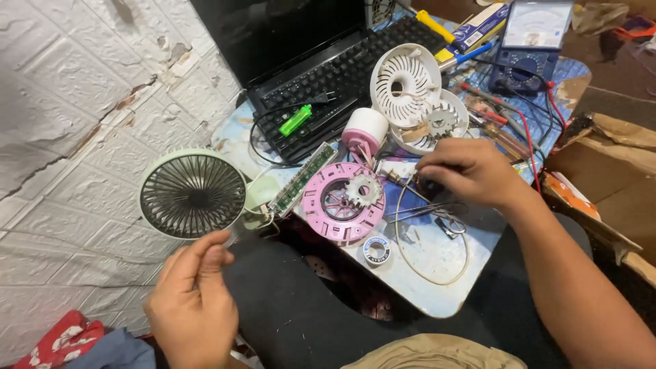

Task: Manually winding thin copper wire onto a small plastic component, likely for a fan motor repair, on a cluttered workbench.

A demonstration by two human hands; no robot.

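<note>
Left hand (pixel 191 301) raised, fingers pinched on nothing visible, right hand (pixel 465 171) palm-down, fingers curled over tweezers (pixel 424 208)

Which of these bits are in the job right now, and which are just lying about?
In hand: right hand on the wire loop; left hand beside the green fan; pink disc.
Lying about: keyboard, multimeter, white grille.

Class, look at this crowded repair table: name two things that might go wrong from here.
1. The right hand works among loose wires beside the pink fan disc, which overhangs the table edge; a nudge might tip it off.
2. The left hand is close to the green fan, which could be knocked.
</note>
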